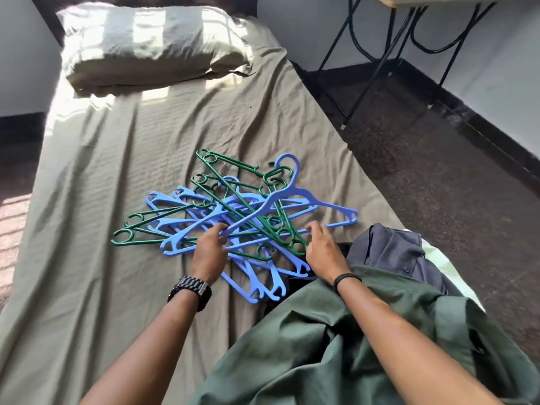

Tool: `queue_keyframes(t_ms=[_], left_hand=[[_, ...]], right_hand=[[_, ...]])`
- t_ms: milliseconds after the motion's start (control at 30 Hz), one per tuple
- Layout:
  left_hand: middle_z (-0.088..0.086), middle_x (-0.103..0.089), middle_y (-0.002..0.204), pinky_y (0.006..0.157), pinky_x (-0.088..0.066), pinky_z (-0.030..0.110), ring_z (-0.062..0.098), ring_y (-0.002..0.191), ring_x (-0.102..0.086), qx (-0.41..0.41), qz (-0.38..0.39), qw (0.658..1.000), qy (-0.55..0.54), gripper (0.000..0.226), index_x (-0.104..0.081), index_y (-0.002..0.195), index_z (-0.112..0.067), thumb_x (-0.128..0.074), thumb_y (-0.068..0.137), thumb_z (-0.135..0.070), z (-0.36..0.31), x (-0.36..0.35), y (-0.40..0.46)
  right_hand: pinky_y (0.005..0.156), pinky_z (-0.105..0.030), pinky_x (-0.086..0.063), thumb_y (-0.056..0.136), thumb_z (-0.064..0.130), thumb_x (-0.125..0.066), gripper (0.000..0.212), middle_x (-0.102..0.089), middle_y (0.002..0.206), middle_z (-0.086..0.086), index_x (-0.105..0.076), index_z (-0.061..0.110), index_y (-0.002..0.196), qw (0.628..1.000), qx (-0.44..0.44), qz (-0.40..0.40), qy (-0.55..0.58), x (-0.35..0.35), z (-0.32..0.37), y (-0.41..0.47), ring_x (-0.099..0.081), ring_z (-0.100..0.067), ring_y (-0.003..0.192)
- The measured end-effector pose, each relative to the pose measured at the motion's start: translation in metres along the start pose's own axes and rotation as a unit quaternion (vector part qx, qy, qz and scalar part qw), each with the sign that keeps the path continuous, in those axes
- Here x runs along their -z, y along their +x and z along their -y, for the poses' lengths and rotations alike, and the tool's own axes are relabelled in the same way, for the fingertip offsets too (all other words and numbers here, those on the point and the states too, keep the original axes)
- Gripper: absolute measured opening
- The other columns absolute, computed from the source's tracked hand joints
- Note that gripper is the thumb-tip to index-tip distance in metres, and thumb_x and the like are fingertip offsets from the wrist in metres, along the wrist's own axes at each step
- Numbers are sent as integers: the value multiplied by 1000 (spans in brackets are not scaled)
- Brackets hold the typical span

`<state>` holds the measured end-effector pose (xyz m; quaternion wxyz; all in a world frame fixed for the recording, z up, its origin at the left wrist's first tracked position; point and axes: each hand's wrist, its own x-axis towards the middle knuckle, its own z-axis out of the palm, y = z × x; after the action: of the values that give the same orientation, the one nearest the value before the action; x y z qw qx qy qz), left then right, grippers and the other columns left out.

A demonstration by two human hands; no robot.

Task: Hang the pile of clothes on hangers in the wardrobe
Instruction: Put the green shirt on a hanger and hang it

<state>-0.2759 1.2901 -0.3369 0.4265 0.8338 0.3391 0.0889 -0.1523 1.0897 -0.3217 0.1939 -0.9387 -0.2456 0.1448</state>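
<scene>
Olive bed (pixel 102 176), tangled hangers (pixel 187 226), both hands' (pixel 211 250) (pixel 323 249) grip pinching blue hanger (pixel 292 197), fingertips hidden

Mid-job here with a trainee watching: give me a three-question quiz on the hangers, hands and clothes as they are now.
1. True or false: both hands grip the top blue hanger.
2. Which garment lies nearest the camera? A) green shirt B) grey shirt C) pillow
3. Fill in: the hanger pile holds blue and ____ hangers.

Key
1. True: the left hand pinches its left end and the right hand pinches its lower bar.
2. A: the green shirt lies under the right forearm; the grey shirt lies beyond it, and the pillow is at the head of the bed.
3. Green.
</scene>
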Motion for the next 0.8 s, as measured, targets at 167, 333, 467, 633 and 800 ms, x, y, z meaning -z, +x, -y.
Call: queue_keyframes(t_ms=[167, 333, 467, 633, 800], left_hand=[[9, -62, 87, 69, -35, 31, 23, 79, -51, 66, -33, 994, -83, 28, -66, 101, -5, -49, 81, 5, 4, 16, -16], [7, -62, 73, 70, -44, 37, 29, 75, -57, 112, -85, 983, -119, 37, -67, 81, -13, -36, 68, -28, -13, 40, -45], [22, -58, 68, 59, -32, 36, 27, 67, -50, 114, -95, 983, -107, 41, -57, 69, 2, -35, 70, -32, -43, 53, -66], [10, -39, 59, 54, -25, 36, 21, 60, -36, 65, -51, 993, -81, 26, -41, 60, -10, -39, 73, -32, -74, 56, -86], [13, -60, 83, 70, -40, 36, 25, 79, -55, -8, 41, 999, -27, 21, -62, 82, -8, -47, 88, -20, -123, 19, -104]], right_hand=[[89, -46, -42, 85, 3, -49, 39, -48, 121, -17, -49, 7, 123, 991, 8, -114, -73, 36, -2, -13, -48, -38, 111], [106, -43, -27, 88, 25, -57, 59, -40, 139, -10, -35, 14, 142, 988, 21, -47, -148, 87, -9, -34, -38, -32, 130], [113, -47, -18, 93, 40, -51, 60, -47, 141, -10, -30, 17, 144, 983, 10, 31, -180, 119, -3, -57, -39, -27, 134], [90, -37, -43, 95, 39, -52, 38, -63, 116, -15, -52, 18, 126, 991, 10, 120, -51, 163, -3, -107, -56, -30, 111], [74, -34, -42, 94, 50, -50, 33, -65, 88, -8, -64, 21, 90, 996, -68, 6, 50, 198, -42, -182, -61, -25, 90]])
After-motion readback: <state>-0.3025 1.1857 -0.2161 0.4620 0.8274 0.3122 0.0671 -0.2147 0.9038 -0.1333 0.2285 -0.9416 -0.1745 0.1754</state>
